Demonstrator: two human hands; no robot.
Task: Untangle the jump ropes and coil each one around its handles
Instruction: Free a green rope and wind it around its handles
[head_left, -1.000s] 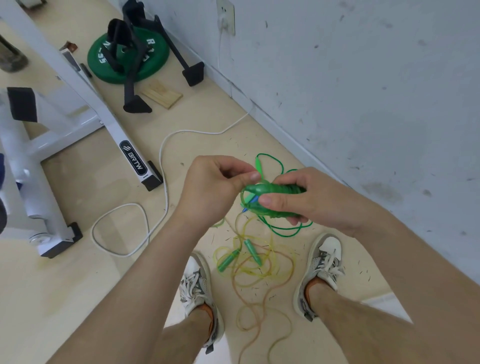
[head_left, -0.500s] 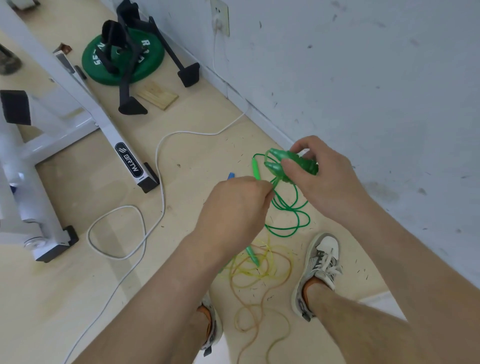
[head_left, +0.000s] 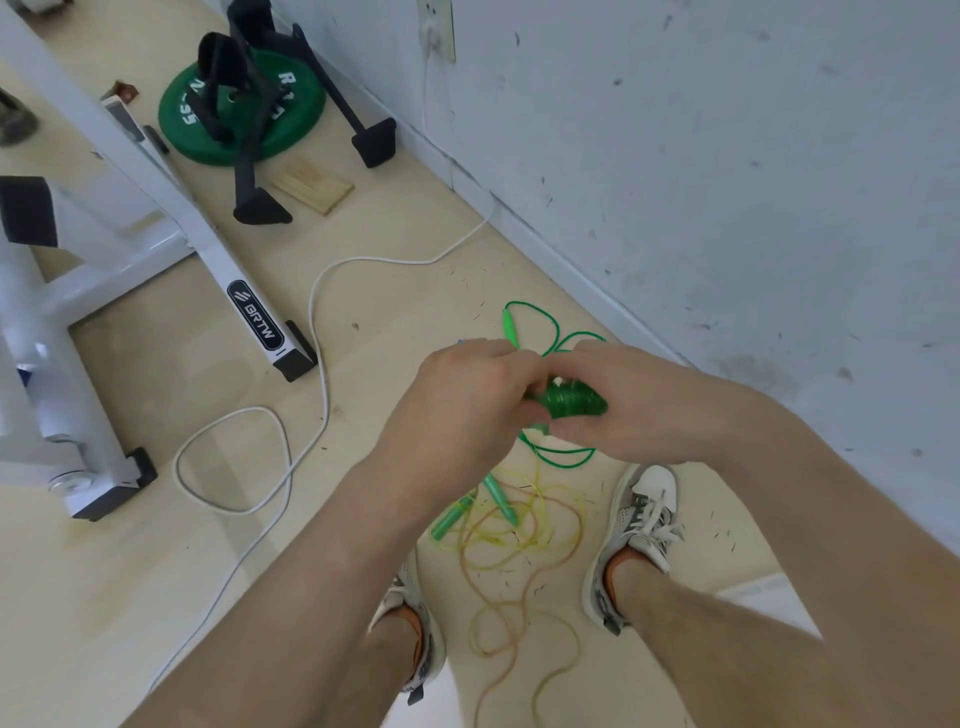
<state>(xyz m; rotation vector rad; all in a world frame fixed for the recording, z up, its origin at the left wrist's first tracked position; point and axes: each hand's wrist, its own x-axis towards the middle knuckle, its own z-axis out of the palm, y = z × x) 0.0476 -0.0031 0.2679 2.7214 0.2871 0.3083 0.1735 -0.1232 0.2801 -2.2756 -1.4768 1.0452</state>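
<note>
White steel bench frame (head_left: 156, 223) stands at your left, then one green weight plate (head_left: 296, 119), one wooden block (head_left: 314, 193) and one white cable (head_left: 310, 312) snaking over the floor. Your left hand (head_left: 467, 410) pinches the green jump rope (head_left: 574, 402) at the coil's left end; your right hand (head_left: 636, 410) is curled round its right side. Below, a yellow rope tangle (head_left: 524, 530) with two green handles (head_left: 500, 498) lies between your left shoe (head_left: 418, 642) and right shoe (head_left: 647, 514).
</note>
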